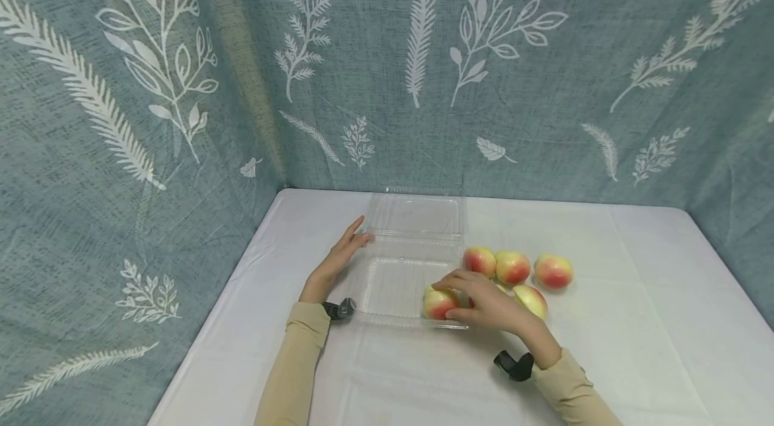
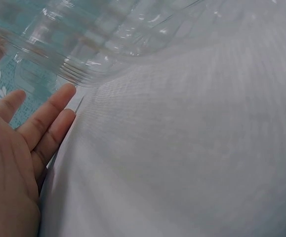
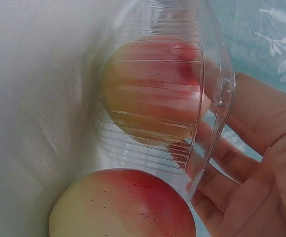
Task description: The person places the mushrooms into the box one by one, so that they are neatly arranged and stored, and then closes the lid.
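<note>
From my end, I have the right hand [image 1: 486, 298] curled round a red-and-yellow fruit [image 1: 438, 306], thumb on one side and fingers on the other, in the near right corner of the clear container [image 1: 387, 288]. The right wrist view shows that fruit behind the ribbed wall, the fingers reaching past the rim [image 3: 223, 94]; whether its underside bears on the floor I cannot tell. I'd lower until it seats, then loosen the grip gently and lift straight up, since thin plastic could tip if a knuckle drags the rim. The left hand [image 1: 338, 261] is spread beside the opposite side; I can't make out firm contact, so a light steadying touch there seems wise. The open lid [image 1: 417, 214] lies flat beyond, and the loose fruits [image 1: 553, 271] sit to the right, one close to my wrist, so I'd withdraw without sweeping sideways.
</note>
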{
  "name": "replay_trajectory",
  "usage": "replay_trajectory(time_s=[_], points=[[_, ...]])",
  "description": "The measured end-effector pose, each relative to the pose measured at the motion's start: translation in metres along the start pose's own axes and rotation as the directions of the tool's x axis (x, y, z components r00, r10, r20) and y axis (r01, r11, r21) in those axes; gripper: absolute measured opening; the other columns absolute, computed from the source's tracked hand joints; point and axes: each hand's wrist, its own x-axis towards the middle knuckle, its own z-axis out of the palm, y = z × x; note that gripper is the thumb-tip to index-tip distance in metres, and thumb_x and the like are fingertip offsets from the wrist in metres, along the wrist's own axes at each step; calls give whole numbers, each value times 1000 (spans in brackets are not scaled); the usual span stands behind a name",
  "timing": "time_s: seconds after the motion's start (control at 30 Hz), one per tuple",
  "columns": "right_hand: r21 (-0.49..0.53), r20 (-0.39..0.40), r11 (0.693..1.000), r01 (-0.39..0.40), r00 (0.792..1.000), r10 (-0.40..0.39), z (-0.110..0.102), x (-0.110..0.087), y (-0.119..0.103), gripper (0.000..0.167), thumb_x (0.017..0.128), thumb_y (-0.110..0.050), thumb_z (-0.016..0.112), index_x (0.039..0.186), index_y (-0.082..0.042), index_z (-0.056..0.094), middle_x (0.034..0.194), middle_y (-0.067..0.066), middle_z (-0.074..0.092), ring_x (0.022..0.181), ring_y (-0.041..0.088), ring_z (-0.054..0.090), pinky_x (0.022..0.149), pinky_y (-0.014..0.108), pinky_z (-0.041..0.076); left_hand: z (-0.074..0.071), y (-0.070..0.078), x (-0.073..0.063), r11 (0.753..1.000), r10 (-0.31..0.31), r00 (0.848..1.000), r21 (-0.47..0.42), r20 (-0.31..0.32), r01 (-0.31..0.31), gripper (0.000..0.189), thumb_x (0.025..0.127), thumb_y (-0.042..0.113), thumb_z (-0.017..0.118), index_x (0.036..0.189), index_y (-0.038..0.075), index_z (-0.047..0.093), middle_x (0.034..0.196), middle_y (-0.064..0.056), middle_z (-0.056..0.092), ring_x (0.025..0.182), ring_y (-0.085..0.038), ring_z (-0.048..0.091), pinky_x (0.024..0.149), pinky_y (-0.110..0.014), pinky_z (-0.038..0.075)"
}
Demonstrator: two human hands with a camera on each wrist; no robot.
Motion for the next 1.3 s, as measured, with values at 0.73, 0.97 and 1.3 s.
replay_trajectory(time_s=[0.73, 0.97, 1.3], points=[[93, -26, 993, -66, 997, 69, -21, -7, 0, 44, 82, -14, 71, 123, -11, 57, 121, -1, 56, 104, 18, 54, 81, 31, 49, -2, 10, -4, 1000, -18, 999, 1, 29, 18, 63, 99, 38, 41, 150, 23, 9, 139, -17, 45, 131, -33, 35, 111, -57, 10], [139, -80, 987, -74, 993, 85, -28, -15, 7, 45, 81, -9, 71, 124, -10, 57, 125, 5, 54, 115, 24, 50, 87, 39, 49, 0, 4, -4, 1000, -23, 1000, 0, 14, 23, 62, 97, 43, 43, 149, 31, 13, 143, -13, 41, 132, -32, 34, 110, -59, 9], [177, -120, 979, -107, 984, 129, -44, -23, 17, 45, 81, -15, 71, 123, -7, 57, 126, 8, 55, 116, 23, 52, 91, 43, 45, -1, 0, -1, 1000, 5, 1000, 14, 1, -6, 60, 98, 40, 41, 150, 29, 12, 139, -13, 46, 130, -32, 37, 111, -57, 12]])
